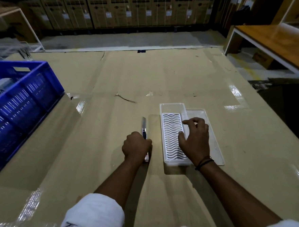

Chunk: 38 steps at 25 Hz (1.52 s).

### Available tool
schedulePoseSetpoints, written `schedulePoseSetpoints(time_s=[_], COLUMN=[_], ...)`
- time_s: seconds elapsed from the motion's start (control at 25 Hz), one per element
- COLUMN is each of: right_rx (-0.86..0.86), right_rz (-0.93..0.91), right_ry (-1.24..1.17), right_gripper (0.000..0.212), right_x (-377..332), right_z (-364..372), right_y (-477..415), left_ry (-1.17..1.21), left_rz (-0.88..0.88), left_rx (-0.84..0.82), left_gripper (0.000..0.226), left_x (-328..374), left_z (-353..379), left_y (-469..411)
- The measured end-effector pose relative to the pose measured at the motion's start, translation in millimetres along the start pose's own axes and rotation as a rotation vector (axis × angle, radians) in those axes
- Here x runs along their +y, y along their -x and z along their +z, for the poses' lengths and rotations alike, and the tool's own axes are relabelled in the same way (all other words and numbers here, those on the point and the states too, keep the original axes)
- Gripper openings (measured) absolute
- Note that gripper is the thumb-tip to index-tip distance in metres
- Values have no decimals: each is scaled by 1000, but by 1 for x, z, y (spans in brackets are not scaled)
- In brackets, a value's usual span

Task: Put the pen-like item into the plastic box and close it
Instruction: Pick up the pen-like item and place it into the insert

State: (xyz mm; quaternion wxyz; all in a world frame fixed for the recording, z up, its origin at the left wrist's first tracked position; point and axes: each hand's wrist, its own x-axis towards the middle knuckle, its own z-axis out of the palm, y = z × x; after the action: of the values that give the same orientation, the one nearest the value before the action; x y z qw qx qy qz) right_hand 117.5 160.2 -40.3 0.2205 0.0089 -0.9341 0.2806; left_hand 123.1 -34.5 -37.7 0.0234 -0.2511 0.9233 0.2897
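Observation:
A slim silver pen-like item [143, 125] lies lengthwise on the table, left of the box. My left hand [136, 146] is closed around its near half; the far end sticks out beyond my knuckles. The clear plastic box [171, 106] stands open to the right, with a white wavy-slotted insert [171, 129] inside. Its clear lid [211, 132] lies flat beside and partly under it on the right. My right hand [195, 139] rests over the box's right wall and the lid, fingers spread, holding nothing.
A blue slotted crate [20, 97] with a white carton inside stands at the table's left. The table [110, 116] is covered in glossy taped cardboard. A wooden bench [278, 42] stands to the right, and stacked cartons line the back wall.

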Motion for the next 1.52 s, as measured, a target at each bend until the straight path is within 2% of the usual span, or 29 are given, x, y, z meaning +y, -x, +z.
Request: schedulePoseSetpoints(time_s=[0.12,0.32,0.48,0.56,0.64,0.76,0.84,1.04,1.08,1.16,1.24,1.32,1.52], right_rx=[0,46,-13,-54,-118,-226,-253,-232,-226,-213,-202,-189,-202], right_rz=[-5,-40,-44,68,271,478,469,398,392,394,402,410,416], right_ry=[9,-17,-235,-403,-635,-984,-1030,-1028,-1033,-1027,-1019,-1016,-1031], right_gripper=[39,36,28,19,10,24,29,20,19,18,18,19,19], right_x=[-2,-1,-10,-19,-28,-36,-35,-28,-28,-27,-26,-24,-24], right_z=[-1,-4,-6,-10,-13,-23,-28,-31,-32,-33,-35,-35,-29], right_y=[1,-2,-7,-14,-25,-39,-44,-48,-49,-50,-54,-59,-65], left_ry=[34,203,456,602,737,846,851,818,800,700,530,368,274], left_rz=[5,-57,-2,68,115,193,248,353,382,479,630,751,825], left_rx=[-16,-26,6,-16,-94,-232,-288,-298,-304,-333,-385,-402,-310], left_gripper=[33,26,19,25,23,19,19,23,31,59,94,116,115], left_x=[-1,-3,18,35,50,64,67,66,66,62,54,47,42], left_z=[-1,-4,-15,-20,-22,-20,-18,-20,-23,-28,-32,-33,-30], left_y=[0,0,4,7,11,22,28,37,41,46,52,56,54])
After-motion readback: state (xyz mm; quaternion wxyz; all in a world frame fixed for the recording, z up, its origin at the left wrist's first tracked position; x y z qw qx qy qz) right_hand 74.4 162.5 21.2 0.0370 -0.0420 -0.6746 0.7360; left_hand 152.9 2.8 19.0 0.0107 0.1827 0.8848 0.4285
